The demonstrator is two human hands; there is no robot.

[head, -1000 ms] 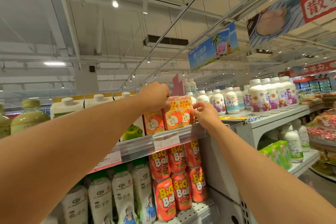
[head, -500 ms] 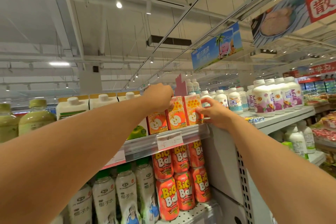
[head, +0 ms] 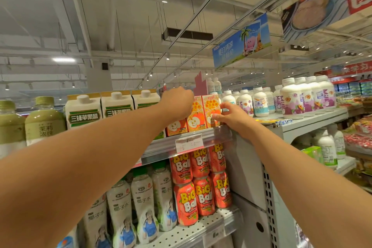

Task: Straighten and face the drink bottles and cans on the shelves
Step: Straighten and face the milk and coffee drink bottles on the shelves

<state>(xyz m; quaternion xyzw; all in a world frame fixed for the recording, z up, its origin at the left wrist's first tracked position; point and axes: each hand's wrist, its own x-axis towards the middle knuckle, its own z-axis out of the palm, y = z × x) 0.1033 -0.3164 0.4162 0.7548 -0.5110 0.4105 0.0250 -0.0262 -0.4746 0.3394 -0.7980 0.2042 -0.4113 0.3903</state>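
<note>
1. Three orange apple-juice cartons point(head: 203, 113) stand upright in a row at the right end of the top shelf point(head: 203, 139), their apple-face fronts turned outward and their sides touching one another.
2. The right hand point(head: 231, 116) is at the rightmost carton: its fingers are curled and its fingertips point(head: 215, 116) pinch that carton's front right edge, with the heel of the hand over the shelf's front rail.
3. The left hand point(head: 178, 104) is curled over the top of the leftmost carton and hides its upper part; whether the fingers actually clamp the carton cannot be told from behind the knuckles.
4. Left of the cartons on the same shelf stand three white gable-top cartons point(head: 100, 109) with green label bands, and further left two green tea bottles point(head: 43, 120).
5. A price tag point(head: 189, 144) hangs on the shelf rail just below the juice cartons.
6. On the shelf below, red "Big Ball" cans point(head: 198, 183) are stacked two high, with white coconut-water bottles point(head: 141, 205) beside them on the left.
7. To the right, on the neighbouring unit, white milk-drink bottles point(head: 296, 99) with purple labels stand in rows.
8. A blue hanging banner point(head: 241, 41) is fixed under the ceiling above.
</note>
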